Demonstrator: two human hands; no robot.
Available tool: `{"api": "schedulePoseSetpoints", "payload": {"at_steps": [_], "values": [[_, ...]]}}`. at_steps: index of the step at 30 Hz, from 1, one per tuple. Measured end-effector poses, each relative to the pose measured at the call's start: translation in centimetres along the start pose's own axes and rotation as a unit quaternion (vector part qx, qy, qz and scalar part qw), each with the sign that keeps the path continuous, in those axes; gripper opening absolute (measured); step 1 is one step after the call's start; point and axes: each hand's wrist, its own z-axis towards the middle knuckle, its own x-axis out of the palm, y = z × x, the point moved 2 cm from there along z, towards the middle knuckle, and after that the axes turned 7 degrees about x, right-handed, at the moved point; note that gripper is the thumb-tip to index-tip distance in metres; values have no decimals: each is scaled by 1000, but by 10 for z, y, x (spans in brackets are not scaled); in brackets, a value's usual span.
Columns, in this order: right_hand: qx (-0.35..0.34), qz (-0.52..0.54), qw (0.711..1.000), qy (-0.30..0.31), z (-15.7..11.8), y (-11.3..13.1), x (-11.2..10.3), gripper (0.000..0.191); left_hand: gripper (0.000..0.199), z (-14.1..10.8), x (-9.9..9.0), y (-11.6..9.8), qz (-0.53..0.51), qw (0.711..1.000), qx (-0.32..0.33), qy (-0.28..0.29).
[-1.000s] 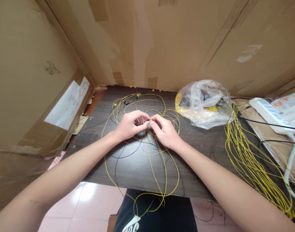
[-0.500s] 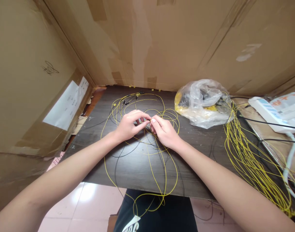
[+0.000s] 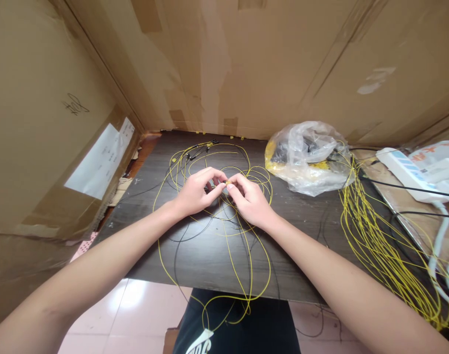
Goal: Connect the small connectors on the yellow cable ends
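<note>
My left hand [image 3: 202, 191] and my right hand [image 3: 251, 200] meet above the middle of the dark table [image 3: 143, 255]. Between their fingertips is a small yellow and dark piece [image 3: 226, 183], pinched from both sides; its exact shape is too small to tell. Thin yellow wires [image 3: 269, 255] and black wires lie in loose loops under and around both hands, and some hang over the front edge onto my lap. Behind my left hand, several small black connectors [image 3: 190, 157] rest on the table among the loops.
A clear plastic bag [image 3: 309, 160] with yellow and black contents sits at the back right. A thick bundle of yellow wires [image 3: 379, 246] runs down the right side. Beyond it is a white power strip [image 3: 408, 174]. Cardboard walls [image 3: 246, 73] enclose the back and left.
My right hand's fingers have shifted and opened slightly around the piece, so its yellow part now shows between the fingertips. My left hand has barely moved.
</note>
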Motion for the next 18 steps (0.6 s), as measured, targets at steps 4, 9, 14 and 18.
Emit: {"api": "schedulePoseSetpoints", "payload": {"at_steps": [4, 9, 14, 18], "values": [[2, -13, 1000, 5, 0, 0, 0, 20, 8, 0, 0, 1, -6, 1000, 1, -2], [4, -13, 999, 29, 1, -3, 1, 32, 8, -1, 1, 1, -7, 1000, 19, -5], [16, 5, 999, 46, 1, -5, 2, 36, 8, -1, 1, 0, 1, 1000, 29, -1], [12, 9, 999, 35, 0, -2, 2, 29, 6, 0, 0, -2, -8, 1000, 7, -19]]}}
